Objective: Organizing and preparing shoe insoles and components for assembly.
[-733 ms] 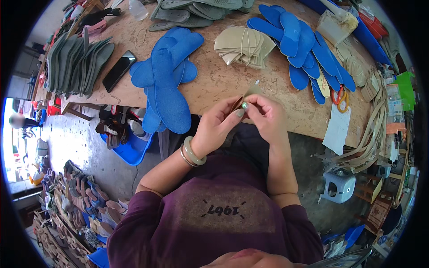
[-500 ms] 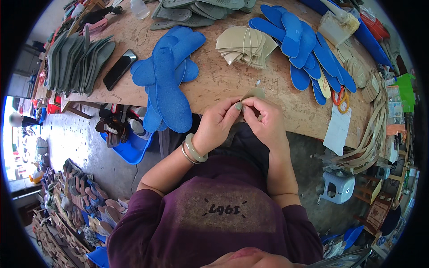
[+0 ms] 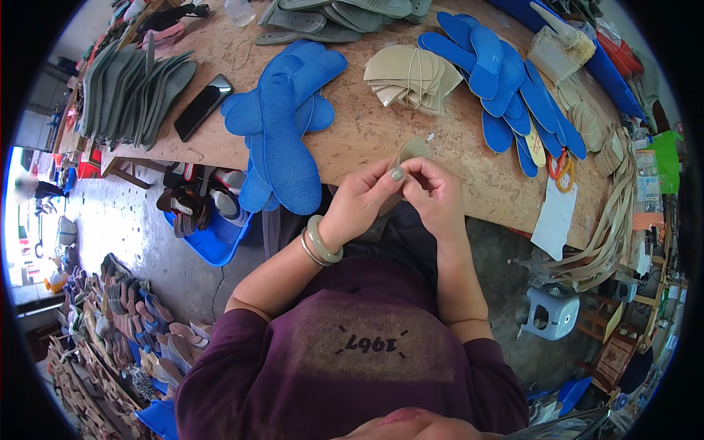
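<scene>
In the head view, the left hand [image 3: 364, 202] and the right hand [image 3: 435, 194] meet just above the near edge of the wooden workbench [image 3: 367, 132], both pinching one small beige insole piece [image 3: 412, 149] between thumbs and fingertips. A stack of beige insole pieces [image 3: 411, 77] lies further back on the bench, with blue insoles [image 3: 282, 128] to its left and a black phone [image 3: 204, 106] beyond them.
</scene>
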### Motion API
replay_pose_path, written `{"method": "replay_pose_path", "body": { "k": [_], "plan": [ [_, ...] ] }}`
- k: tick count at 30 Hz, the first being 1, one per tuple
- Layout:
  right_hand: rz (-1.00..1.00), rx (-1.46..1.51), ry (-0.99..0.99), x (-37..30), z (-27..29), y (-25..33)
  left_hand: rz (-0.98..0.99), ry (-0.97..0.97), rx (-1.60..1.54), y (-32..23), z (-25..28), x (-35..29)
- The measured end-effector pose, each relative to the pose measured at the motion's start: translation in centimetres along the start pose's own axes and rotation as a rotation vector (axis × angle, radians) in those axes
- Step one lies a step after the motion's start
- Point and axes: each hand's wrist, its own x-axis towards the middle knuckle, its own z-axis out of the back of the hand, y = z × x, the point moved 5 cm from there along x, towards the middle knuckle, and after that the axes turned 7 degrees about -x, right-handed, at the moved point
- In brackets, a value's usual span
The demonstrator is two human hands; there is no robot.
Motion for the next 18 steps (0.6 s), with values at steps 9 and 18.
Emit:
{"method": "replay_pose_path", "body": {
  "k": [9, 18],
  "plan": [
    [-0.112, 0.287, 0.094, 0.5, 0.4, -0.2, 0.062, -0.152, -0.285, 1.5, 1.7, 0.5],
    [-0.098, -0.219, 0.182, 0.9, 0.3, 2.0, -0.387, 0.035, 0.818, -1.6, -0.1, -0.7]
  ]
}}
